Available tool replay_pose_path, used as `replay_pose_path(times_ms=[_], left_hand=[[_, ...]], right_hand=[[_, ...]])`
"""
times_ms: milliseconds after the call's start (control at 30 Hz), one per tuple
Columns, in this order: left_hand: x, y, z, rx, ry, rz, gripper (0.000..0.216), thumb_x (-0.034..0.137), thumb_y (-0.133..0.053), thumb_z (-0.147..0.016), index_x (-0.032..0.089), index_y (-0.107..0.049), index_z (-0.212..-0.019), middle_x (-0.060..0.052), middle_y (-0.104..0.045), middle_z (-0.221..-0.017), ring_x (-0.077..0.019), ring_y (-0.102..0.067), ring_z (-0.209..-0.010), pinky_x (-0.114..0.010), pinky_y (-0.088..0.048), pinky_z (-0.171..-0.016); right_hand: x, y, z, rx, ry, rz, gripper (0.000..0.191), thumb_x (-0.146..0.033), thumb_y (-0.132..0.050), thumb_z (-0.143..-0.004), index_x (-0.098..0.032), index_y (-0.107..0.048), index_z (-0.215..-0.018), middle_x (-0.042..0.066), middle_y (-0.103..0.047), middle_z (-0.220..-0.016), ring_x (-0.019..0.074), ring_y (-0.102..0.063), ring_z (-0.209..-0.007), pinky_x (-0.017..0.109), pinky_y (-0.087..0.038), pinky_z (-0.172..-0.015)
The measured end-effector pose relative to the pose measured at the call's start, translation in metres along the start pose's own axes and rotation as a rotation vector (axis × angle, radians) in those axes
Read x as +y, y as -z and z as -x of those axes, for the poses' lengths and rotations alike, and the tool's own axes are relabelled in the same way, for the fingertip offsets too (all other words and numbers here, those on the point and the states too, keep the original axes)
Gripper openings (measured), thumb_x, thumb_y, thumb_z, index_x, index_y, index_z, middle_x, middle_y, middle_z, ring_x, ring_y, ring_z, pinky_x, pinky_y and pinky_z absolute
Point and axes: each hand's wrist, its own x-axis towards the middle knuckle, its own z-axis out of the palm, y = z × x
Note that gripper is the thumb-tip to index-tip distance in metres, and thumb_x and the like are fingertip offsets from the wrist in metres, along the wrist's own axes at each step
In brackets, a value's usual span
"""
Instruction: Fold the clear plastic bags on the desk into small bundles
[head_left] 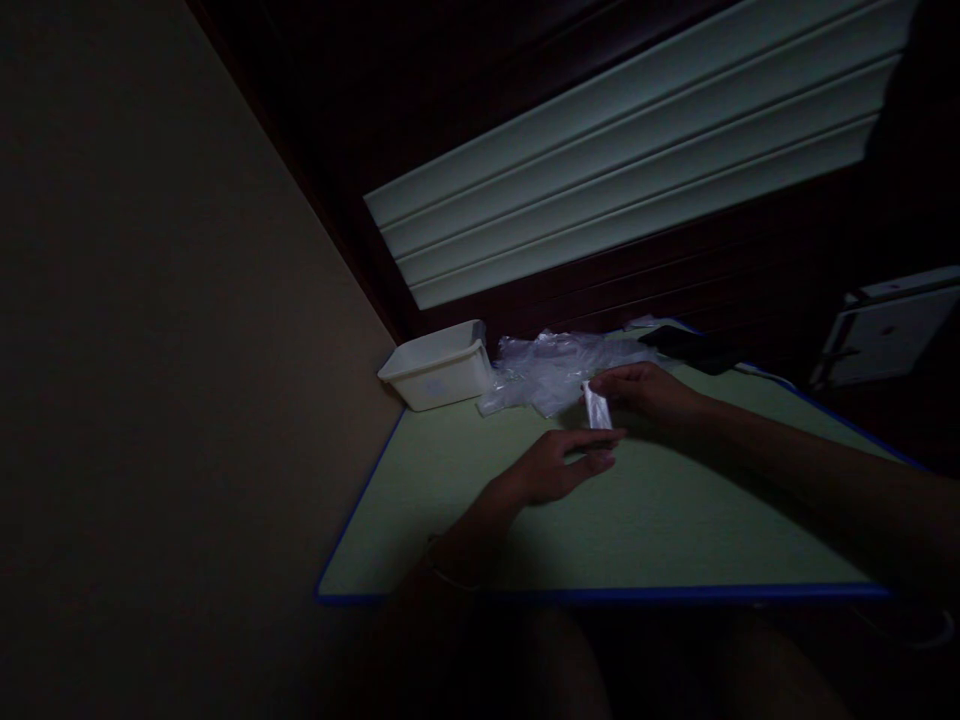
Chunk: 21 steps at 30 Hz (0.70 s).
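A small folded strip of shiny clear plastic (598, 408), apparently a plastic bag, is held upright above the table. My right hand (649, 392) pinches its upper end between thumb and fingers. Just below, my left hand (559, 466) has its fingers stretched out and its thumb apart from them, with the strip's lower end meeting the fingers. Behind both hands lies a loose heap of clear plastic bags (551, 362). Dim light hides the finer detail of the fingertips.
A white plastic bin (439, 372) stands at the table's back left corner, by the wall. Some dark flat object (690, 348) lies at the back right. The pale green tabletop (675, 530) has a blue edge. A white box-like thing (885, 335) is off to the right.
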Motion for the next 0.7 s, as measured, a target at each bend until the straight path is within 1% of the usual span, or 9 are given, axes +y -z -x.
replay_pose_path(times_ms=[233, 333, 433, 567, 633, 700], left_hand=[[0.0011, -0.001, -0.0002, -0.015, 0.0, -0.07, 0.052, 0.048, -0.054, -0.089, 0.023, -0.054, -0.134, -0.009, -0.058, -0.135, -0.025, -0.054, -0.124, -0.044, -0.034, -0.11], [0.0005, -0.0012, -0.0003, -0.023, 0.002, -0.085, 0.052, 0.049, -0.054, -0.089, 0.023, -0.054, -0.135, -0.009, -0.057, -0.137, -0.025, -0.052, -0.126, -0.044, -0.034, -0.11], [0.0008, -0.0011, -0.0002, -0.022, -0.003, -0.093, 0.051, 0.049, -0.053, -0.089, 0.024, -0.054, -0.134, -0.008, -0.057, -0.136, -0.0249, -0.052, -0.126, -0.044, -0.034, -0.11], [0.0012, -0.0007, -0.0002, -0.022, -0.006, -0.113, 0.052, 0.049, -0.053, -0.089, 0.023, -0.054, -0.134, -0.009, -0.058, -0.135, -0.0249, -0.053, -0.125, -0.042, -0.034, -0.11], [0.0009, -0.0007, -0.0003, -0.019, -0.009, -0.117, 0.052, 0.049, -0.054, -0.089, 0.022, -0.055, -0.134, -0.009, -0.058, -0.134, -0.0248, -0.053, -0.125, -0.041, -0.034, -0.11], [0.0004, -0.0007, -0.0003, -0.016, -0.012, -0.121, 0.052, 0.048, -0.054, -0.089, 0.023, -0.055, -0.134, -0.008, -0.058, -0.135, -0.0247, -0.053, -0.125, -0.04, -0.034, -0.11]], right_hand=[[0.0008, 0.0036, -0.0032, 0.047, 0.029, 0.027, 0.022, -0.038, -0.079, -0.067, -0.018, -0.075, -0.075, 0.008, -0.073, -0.078, 0.0197, -0.064, -0.072, 0.037, -0.051, -0.077], [0.0017, 0.006, -0.0049, 0.028, 0.033, 0.069, 0.023, -0.04, -0.078, -0.068, -0.018, -0.076, -0.076, 0.008, -0.073, -0.081, 0.0201, -0.065, -0.075, 0.037, -0.05, -0.079], [0.0033, 0.007, -0.0052, 0.011, 0.029, 0.092, 0.023, -0.041, -0.076, -0.072, -0.018, -0.075, -0.075, 0.007, -0.073, -0.078, 0.0207, -0.065, -0.074, 0.038, -0.05, -0.078], [0.0039, 0.0049, -0.0035, -0.015, 0.014, 0.044, 0.026, -0.042, -0.074, -0.075, -0.017, -0.075, -0.076, 0.009, -0.074, -0.082, 0.0203, -0.066, -0.076, 0.037, -0.05, -0.079], [0.0035, 0.0036, -0.0023, -0.034, -0.013, 0.028, 0.027, -0.042, -0.076, -0.073, -0.016, -0.075, -0.077, 0.009, -0.074, -0.082, 0.0193, -0.065, -0.073, 0.035, -0.051, -0.075], [0.0029, 0.0032, -0.0015, -0.042, -0.039, 0.028, 0.026, -0.041, -0.078, -0.071, -0.015, -0.075, -0.077, 0.009, -0.074, -0.081, 0.0182, -0.064, -0.068, 0.033, -0.051, -0.068]])
